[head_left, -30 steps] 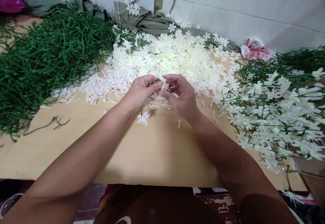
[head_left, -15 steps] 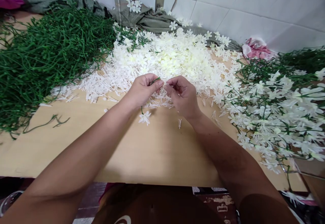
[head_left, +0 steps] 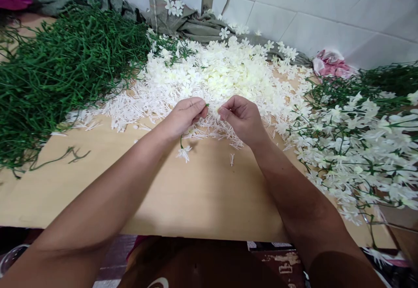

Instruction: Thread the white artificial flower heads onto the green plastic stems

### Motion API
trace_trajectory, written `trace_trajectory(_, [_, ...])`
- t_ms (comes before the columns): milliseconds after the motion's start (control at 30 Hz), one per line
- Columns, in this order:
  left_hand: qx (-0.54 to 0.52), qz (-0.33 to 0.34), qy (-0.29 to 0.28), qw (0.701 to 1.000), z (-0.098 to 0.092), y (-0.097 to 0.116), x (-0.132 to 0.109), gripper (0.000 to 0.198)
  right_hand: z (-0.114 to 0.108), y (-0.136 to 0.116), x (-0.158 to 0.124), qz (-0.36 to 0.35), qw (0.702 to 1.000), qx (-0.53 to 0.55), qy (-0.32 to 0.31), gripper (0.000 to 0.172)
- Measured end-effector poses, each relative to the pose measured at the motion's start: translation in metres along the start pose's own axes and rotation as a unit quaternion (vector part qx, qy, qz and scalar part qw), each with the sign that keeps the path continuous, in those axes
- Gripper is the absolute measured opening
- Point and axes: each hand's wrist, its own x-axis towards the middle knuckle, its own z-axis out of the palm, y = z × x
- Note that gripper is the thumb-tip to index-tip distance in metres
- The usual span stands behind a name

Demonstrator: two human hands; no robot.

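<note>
Over the near edge of the white heap, my left hand (head_left: pixel 187 115) pinches a green artificial flower stem, whose tip (head_left: pixel 207 105) pokes out past the thumb. Below that hand hangs a white artificial flower (head_left: pixel 184 153) on a green branch, apparently of the same stem. My right hand (head_left: pixel 242 116) is closed in a pinch a short gap to the right. A tiny pale bit shows at its fingertips, too small to name. Behind both hands lie loose white flower heads (head_left: pixel 222 72), with thin white stamen pieces (head_left: pixel 130 107) spread in front of them.
A big pile of bare green stems (head_left: pixel 72 61) covers the table's left side. Stems with white flowers attached (head_left: pixel 355 149) are heaped at the right. Grey cloth (head_left: pixel 192 25) lies along the tiled wall (head_left: pixel 320 22). A pink-and-white bag (head_left: pixel 333 64) sits back right.
My hands have drawn slightly apart, the right one moving right. The left hand has turned, with its thumb now over the stem and less of the green tip showing.
</note>
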Motion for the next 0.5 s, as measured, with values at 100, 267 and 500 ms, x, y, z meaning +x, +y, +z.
trace_trajectory(100, [0.024, 0.008, -0.053, 0.998, -0.0022, -0.0029, 0.0008, 0.045, -0.0014, -0.0003, 0.0003, 0.0, 1.0, -0.01, -0.02, 0.03])
trace_trajectory(267, [0.028, 0.005, -0.103, 0.994, -0.0038, -0.0036, 0.0004, 0.052, -0.0037, -0.004, -0.0006, 0.01, 0.998, -0.05, -0.034, 0.025])
trace_trajectory(500, [0.053, -0.006, -0.119, 0.991, -0.0036, -0.0011, -0.0009, 0.058, 0.0005, -0.0066, -0.0039, 0.0, 0.995, -0.091, -0.028, 0.016])
